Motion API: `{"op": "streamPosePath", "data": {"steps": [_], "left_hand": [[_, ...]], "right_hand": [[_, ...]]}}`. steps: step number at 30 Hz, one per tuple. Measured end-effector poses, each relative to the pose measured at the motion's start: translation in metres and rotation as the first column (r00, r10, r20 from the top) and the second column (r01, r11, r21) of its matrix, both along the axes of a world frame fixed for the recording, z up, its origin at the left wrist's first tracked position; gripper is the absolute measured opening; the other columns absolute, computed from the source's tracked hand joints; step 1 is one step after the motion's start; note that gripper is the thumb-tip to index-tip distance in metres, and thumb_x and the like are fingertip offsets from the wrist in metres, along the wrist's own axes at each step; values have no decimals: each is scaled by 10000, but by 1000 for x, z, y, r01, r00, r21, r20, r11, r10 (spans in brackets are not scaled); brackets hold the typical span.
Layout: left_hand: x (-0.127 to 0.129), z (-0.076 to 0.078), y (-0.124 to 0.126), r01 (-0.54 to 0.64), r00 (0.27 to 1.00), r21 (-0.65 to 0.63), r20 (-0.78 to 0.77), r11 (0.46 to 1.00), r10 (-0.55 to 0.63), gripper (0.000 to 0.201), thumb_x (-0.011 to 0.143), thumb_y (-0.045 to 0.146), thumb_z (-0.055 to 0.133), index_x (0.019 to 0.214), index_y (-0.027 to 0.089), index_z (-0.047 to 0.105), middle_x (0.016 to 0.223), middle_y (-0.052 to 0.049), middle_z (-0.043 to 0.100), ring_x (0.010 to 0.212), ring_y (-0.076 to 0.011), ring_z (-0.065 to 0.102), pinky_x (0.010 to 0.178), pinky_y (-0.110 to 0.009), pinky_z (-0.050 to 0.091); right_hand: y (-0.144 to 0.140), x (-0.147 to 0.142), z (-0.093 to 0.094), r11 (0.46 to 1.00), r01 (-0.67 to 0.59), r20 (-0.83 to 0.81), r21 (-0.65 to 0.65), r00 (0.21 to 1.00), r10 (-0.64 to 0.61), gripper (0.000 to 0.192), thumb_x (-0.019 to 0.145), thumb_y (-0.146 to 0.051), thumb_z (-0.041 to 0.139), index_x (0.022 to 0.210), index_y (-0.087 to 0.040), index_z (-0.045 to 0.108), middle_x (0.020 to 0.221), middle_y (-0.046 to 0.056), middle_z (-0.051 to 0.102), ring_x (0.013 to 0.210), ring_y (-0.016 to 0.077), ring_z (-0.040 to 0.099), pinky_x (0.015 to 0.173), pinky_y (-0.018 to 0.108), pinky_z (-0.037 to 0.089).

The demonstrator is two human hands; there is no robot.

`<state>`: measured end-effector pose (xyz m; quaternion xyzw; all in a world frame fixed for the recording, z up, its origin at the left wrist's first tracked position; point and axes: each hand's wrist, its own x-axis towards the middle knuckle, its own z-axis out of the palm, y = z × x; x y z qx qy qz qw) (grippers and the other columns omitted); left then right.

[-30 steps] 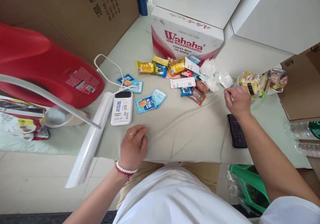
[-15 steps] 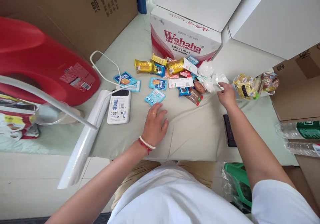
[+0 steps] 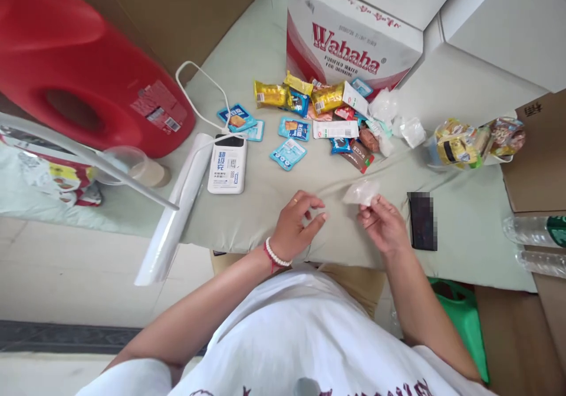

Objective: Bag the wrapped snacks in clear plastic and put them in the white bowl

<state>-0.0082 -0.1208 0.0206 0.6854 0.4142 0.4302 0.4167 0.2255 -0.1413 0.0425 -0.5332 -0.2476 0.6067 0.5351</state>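
My right hand [image 3: 384, 224] pinches a small translucent plastic bag [image 3: 361, 193] by its edge, just above the cloth. Facing it, my left hand [image 3: 297, 222] is empty, thumb and fingers apart and half curled. Beyond my hands lies a pile of wrapped snacks, with yellow packets [image 3: 270, 94], a white stick-shaped packet [image 3: 335, 129] and a brown packet [image 3: 359, 157]. More crumpled clear plastic [image 3: 411, 131] sits at the pile's right end. Light-blue sachets [image 3: 288, 154] lie flat to the left of the pile.
A white power bank [image 3: 227, 166] with a cable and a roll of clear film [image 3: 177, 207] lie on the left. Behind them stands a red jug [image 3: 110, 78]. A Wahaba carton [image 3: 349, 42] backs the pile. To the right are a phone [image 3: 423, 222] and a container of snacks [image 3: 460, 142].
My right hand has come back from the crumpled plastic toward me, bringing a small plastic bag. My left hand has drawn away from the blue sachets, toward my right hand. The view has shifted.
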Motion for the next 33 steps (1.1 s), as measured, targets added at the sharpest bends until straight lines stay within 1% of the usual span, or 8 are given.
{"op": "streamPosePath", "data": {"steps": [3,8,13,16,20,23,28,33], "left_hand": [[18,0,-1,116,993,22,7,993,-116,407,860,432,763,1180,197,677,1190,-125,661,1099,-238,630,875,-365,559],[23,-5,-5,265,964,-198,60,944,-258,190,942,358,642,885,207,742,862,-43,697,848,-180,645,822,-325,514],[11,-8,-3,207,969,-446,216,871,-120,308,871,486,705,835,181,696,797,-17,664,748,-152,588,712,-278,466],[9,-7,-4,197,957,-509,287,838,-50,383,868,564,687,846,184,647,758,7,615,716,-136,537,696,-269,447],[11,-6,-6,119,968,-471,251,874,4,381,904,570,647,837,198,592,715,31,552,675,-120,477,656,-254,412],[12,-6,-9,118,978,-439,206,891,-28,359,924,550,628,844,203,583,720,30,561,663,-121,491,641,-252,417],[6,-10,-10,46,991,-437,133,898,14,345,944,554,592,888,215,570,647,52,515,575,-116,475,580,-251,398],[0,-13,-6,19,993,-470,113,882,38,361,912,566,624,849,213,582,627,62,464,556,-105,400,547,-249,343]], "right_hand": [[-37,-32,-9,995,-41,-106,-92,994,32,321,730,-430,896,800,-211,673,688,-11,621,573,95,489,524,221,417],[-55,-34,-13,988,-64,-74,-143,996,54,337,741,-450,864,754,-193,647,667,-5,605,553,88,442,484,211,351],[-55,-16,-7,989,-73,-71,-127,995,64,334,737,-453,810,705,-215,578,579,-39,478,512,94,344,454,218,271],[-53,-15,-7,995,-59,-10,-84,998,58,343,763,-480,779,713,-234,545,596,-37,447,534,117,363,464,236,324],[-53,-23,-11,999,33,182,1,983,-33,422,829,-647,730,950,-253,639,980,45,644,831,171,591,641,269,523],[-56,-31,-14,999,-45,330,0,943,42,604,739,-582,861,1221,-301,629,1241,56,640,983,186,631,760,296,558],[-58,-27,-14,979,-195,360,-60,910,203,293,835,-478,797,975,-234,713,824,0,651,710,141,563,672,279,484],[-55,-12,-11,999,-32,458,-28,888,41,261,822,-453,792,931,-227,719,821,-1,664,708,148,555,696,295,474]]}}
